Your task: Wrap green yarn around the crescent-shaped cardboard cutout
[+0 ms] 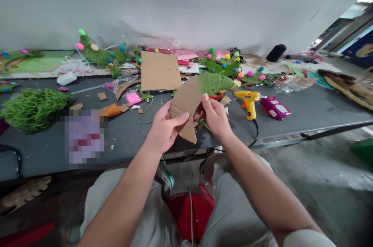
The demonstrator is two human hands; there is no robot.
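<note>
Above the table's front edge I hold a crescent-shaped piece of cardboard (186, 99) in both hands. Its upper right part is wrapped in green yarn (217, 84); the rest shows bare brown cardboard. My left hand (167, 126) grips the lower left part, thumb on the face and fingers behind. My right hand (214, 115) pinches the inner curve near the end of the wrapped section, and its fingertips are partly hidden. A yellow hot glue gun (248, 103) stands to the right of my right hand, its black cord running off the front edge.
A heap of green yarn (33, 107) lies at the left. Behind are finished-looking green crescents with pompoms (101, 53), a flat cardboard sheet (160, 71) and scraps. A purple box (275, 108) sits right of the glue gun. The grey table (128, 142) meets a wall.
</note>
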